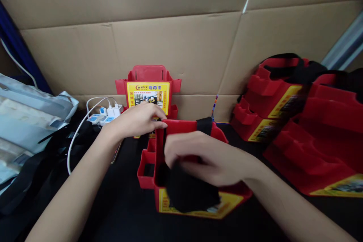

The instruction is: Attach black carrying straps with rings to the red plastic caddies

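Backing black tabletop: cardboard wall; left hand pinching red box, right hand clutching fabric.

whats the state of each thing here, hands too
front red plastic holder: open at the top
left hand: gripping the holder's left corner
black fabric piece: bunched at the right hand, blurred
rear red plastic holder: upright
red plastic holders at far right: stacked
white plastic chargers: plugged in

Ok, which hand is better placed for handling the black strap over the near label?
Probably the right hand: though blurred, it is over the box with the strap bunched against it. The left hand pinches the box's rim, better suited to steadying.
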Motion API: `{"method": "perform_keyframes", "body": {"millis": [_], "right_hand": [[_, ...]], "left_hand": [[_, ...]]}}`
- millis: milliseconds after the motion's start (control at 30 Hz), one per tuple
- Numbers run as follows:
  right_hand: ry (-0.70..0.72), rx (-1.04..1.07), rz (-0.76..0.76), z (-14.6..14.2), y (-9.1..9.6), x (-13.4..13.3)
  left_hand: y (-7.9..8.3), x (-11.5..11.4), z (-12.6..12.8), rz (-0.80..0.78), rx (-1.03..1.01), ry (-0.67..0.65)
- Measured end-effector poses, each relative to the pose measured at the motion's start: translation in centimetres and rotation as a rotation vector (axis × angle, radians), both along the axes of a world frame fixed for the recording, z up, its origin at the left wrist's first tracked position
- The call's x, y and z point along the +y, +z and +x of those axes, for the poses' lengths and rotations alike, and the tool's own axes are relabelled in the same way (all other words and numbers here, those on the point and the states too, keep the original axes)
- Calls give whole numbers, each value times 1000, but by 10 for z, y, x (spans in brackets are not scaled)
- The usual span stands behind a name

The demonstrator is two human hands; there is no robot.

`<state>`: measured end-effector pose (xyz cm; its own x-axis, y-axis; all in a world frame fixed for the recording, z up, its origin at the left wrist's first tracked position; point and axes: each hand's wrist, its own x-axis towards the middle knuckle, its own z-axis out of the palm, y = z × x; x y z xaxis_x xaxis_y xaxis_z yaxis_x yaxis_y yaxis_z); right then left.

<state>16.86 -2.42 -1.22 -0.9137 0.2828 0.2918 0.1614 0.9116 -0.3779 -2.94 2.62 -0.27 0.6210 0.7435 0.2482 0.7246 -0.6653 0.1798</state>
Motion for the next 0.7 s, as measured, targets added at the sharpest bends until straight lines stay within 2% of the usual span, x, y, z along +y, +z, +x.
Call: {"method": "perform_keyframes", "body": {"millis": [100, 167, 200, 267, 333, 367, 433, 500, 567, 633, 700], "right_hand": [[420, 134, -497, 14, 12, -1], [548, 153, -629, 22, 17, 5], [523, 164, -614, 25, 19, 8], [258, 146, -445, 26, 17, 15], [-134, 85, -145, 21, 11, 18], [-273, 24, 12, 18, 7, 18], [-430, -112, 277, 9, -3, 18], [-475, -224, 425, 1, -11, 17], [-467, -259, 456, -3, -13, 18], [-337, -231, 372, -3, -9, 18], [-91, -163, 202, 4, -3, 17]], "left_hand": [[-2, 6, -5, -43, -33, 113], [-1, 8, -9, -81, -52, 83], [-1, 8, -10, -90, -57, 55], [1, 6, -11, -77, -51, 25], [2, 3, -10, -43, -37, 22], [3, 1, -8, -38, -32, 12], [4, -2, -5, -42, -23, -21], [5, -4, -2, -54, -8, -57], [5, -4, -1, -55, -1, -74], [4, -3, 0, -32, -5, -57], [2, 0, -1, -6, -6, -3]]}}
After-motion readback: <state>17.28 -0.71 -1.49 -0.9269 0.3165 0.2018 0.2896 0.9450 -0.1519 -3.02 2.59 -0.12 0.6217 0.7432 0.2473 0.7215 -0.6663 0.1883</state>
